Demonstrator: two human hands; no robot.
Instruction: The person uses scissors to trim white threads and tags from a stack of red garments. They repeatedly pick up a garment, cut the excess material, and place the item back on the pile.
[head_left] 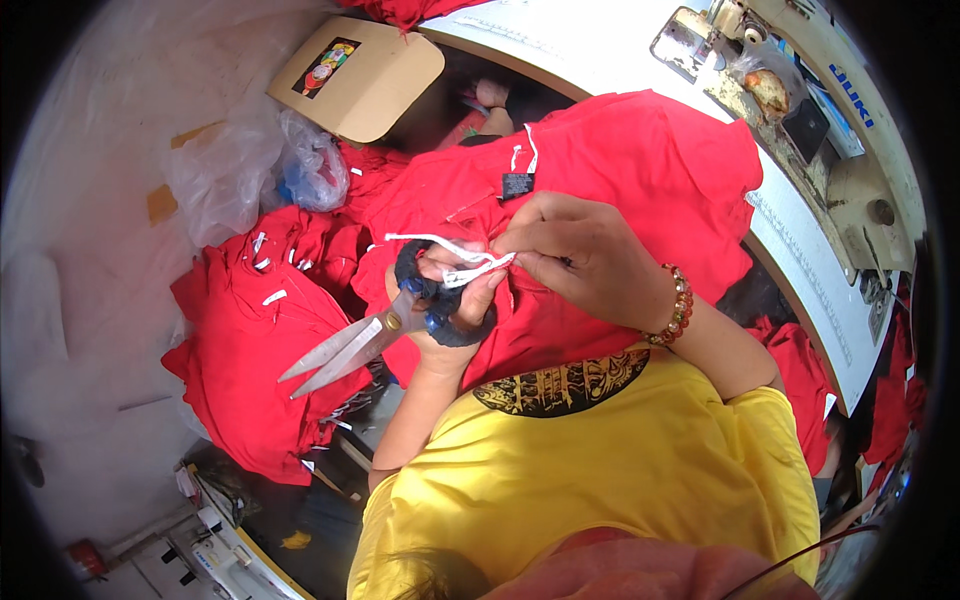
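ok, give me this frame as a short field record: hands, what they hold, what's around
left hand: holds large steel scissors with dark handles, blades parted, pointing to the person's lower left
right hand: fingers pinch a thin white cord at the red fabric garment on the lap
wrist: orange bead bracelet on the right
left side: heap of red garments, clear plastic bag
top: tan cardboard piece
right: white sewing table edge
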